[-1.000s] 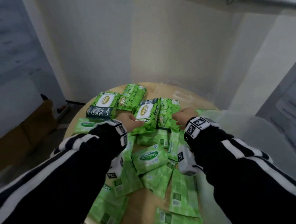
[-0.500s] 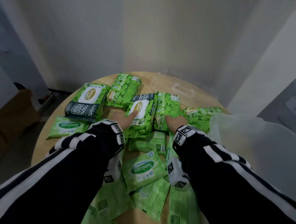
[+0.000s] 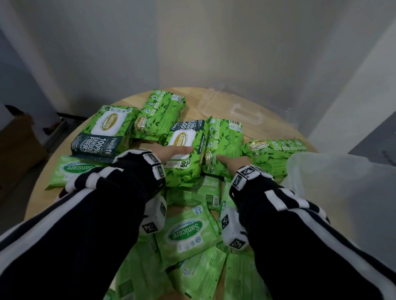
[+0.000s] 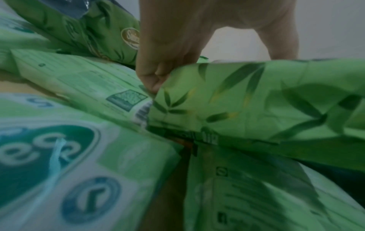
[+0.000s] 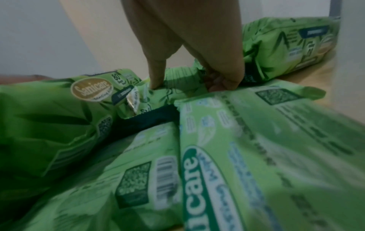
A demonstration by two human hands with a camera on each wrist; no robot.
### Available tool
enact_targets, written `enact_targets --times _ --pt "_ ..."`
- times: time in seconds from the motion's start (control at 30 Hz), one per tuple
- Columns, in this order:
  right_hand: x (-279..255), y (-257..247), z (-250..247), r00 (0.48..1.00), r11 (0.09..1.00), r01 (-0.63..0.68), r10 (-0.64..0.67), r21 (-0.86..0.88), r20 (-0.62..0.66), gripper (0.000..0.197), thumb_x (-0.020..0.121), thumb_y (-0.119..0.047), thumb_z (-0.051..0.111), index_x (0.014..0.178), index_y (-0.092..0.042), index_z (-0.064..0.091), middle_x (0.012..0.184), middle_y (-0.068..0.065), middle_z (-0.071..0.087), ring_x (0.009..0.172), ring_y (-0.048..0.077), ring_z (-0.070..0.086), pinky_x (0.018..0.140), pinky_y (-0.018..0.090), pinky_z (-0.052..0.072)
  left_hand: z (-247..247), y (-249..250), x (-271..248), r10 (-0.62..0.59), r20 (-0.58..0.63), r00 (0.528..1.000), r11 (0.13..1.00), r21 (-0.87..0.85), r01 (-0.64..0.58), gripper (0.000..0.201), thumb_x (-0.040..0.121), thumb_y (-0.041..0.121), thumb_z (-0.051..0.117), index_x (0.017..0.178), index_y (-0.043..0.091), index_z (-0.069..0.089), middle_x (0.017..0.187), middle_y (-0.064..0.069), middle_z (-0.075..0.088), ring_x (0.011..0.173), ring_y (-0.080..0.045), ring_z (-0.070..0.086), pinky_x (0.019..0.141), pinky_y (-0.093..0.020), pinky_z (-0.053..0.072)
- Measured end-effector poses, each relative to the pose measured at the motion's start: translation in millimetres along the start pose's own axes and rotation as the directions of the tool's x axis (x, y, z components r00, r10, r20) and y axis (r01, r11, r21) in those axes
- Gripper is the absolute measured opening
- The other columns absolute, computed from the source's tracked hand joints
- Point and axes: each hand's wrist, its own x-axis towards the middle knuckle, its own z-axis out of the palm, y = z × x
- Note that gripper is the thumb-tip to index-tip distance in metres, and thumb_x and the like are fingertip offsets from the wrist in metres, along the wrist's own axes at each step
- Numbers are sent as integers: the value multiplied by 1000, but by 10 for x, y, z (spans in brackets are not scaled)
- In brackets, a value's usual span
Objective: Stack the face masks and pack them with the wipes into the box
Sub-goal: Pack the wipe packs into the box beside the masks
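i have both hands on two large 80-sheet wipes packs lying side by side at the middle of the round wooden surface [image 3: 41, 194]. the left hand [image 3: 169, 151] clamps the near left corner of the lid-up pack [image 3: 183, 155], thumb along the white lid and fingers curled under the edge. the right hand [image 3: 233, 163] pinches the near end of the back-side-up pack [image 3: 224, 141], thumb on top and fingers tucked beneath.

procedure as i judge it: press the two packs together, keep the fingers well under the bases, lift level, then carry them right to the clear plastic box [image 3: 346, 188]. the film is soft and creased, so a grip on the end seal alone could slip.

both packs are bright green with a leaf print. small flat sanicare packs [image 3: 187, 230] lie overlapped nearer me. i cannot identify any face masks.
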Motion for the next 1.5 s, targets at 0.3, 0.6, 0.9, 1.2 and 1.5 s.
enact_targets --times 0.3,0.6,0.9,1.2,1.5 --pt "-97 -49 -72 992 986 -121 117 114 48 76 86 -61 43 136 -5 35 121 15 54 104 28 54 77 32 38 93 -7 31 78 138 987 991 -122 -61 118 41 82 67 140 24 40 147 -3 38 130 -27 42 95 -42 35" --pt "-100 -100 -3 987 906 -139 161 401 -23 88 77 -45 68 142 -4 25 136 17 46 118 33 50 87 39 39 87 7 -68 16 25 1000 981 -196 -11 102 52 60 81 135 13 46 139 -7 48 119 -28 50 79 -37 40" --pt "-330 -146 -231 997 940 -70 62 333 37 67 77 -37 70 130 -3 46 103 8 53 78 23 54 51 25 33 -11 82 -164 61 85 995 969 -246 -38 38 81 27 70 109 4 59 102 -6 57 86 -20 56 82 -25 43" --pt "-739 -624 -555 979 662 -19 -141 749 148 36 79 -52 57 81 -17 55 76 2 57 65 16 54 60 24 43 -220 -92 -458 240 22 971 602 -788 -131 31 76 25 68 103 11 70 86 -10 74 70 -25 71 72 -37 56" --pt "-1125 -285 -1793 880 468 -162 -330 868 343 34 86 -42 46 89 -14 66 90 13 63 44 16 61 36 12 41 -96 531 -1069 493 -81 866 374 -879 -296 25 76 25 64 99 17 69 85 -5 73 73 -23 70 66 -34 57"
